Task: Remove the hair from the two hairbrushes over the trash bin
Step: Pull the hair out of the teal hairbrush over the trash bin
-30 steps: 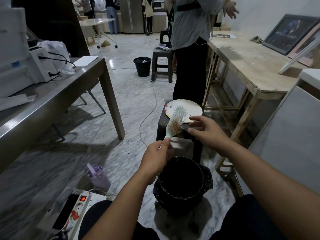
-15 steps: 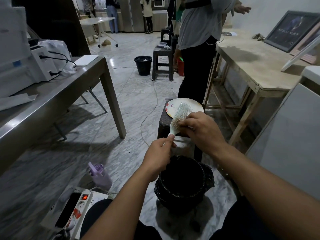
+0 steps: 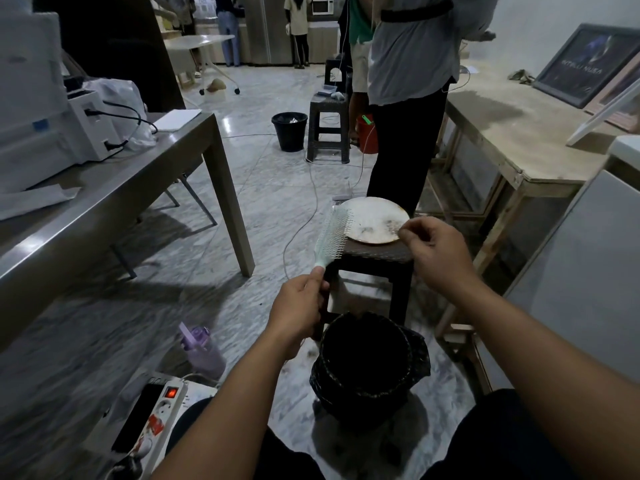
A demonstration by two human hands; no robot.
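Pulling hair off the hairbrush (image 3: 333, 234) seems to be the step in hand, and it would go best if each tuft were pinched low at the roots of the bristles, drawn outward along them, and carried down over the trash bin (image 3: 367, 362) before letting go. The left hand (image 3: 297, 311) is wrapped around the handle, fingers pressed together on it, and the mint-coloured brush head rises up and away from that fist, tilted, bristles facing right. It stands above and beyond the trash bin's far rim, not squarely over the opening, so lowering it toward the bin would likely catch loose strands better. The right hand (image 3: 437, 255), up and to the right of the bin and apart from the brush, has thumb and forefinger pinched together; whether hair lies between them I cannot tell. No second brush shows.
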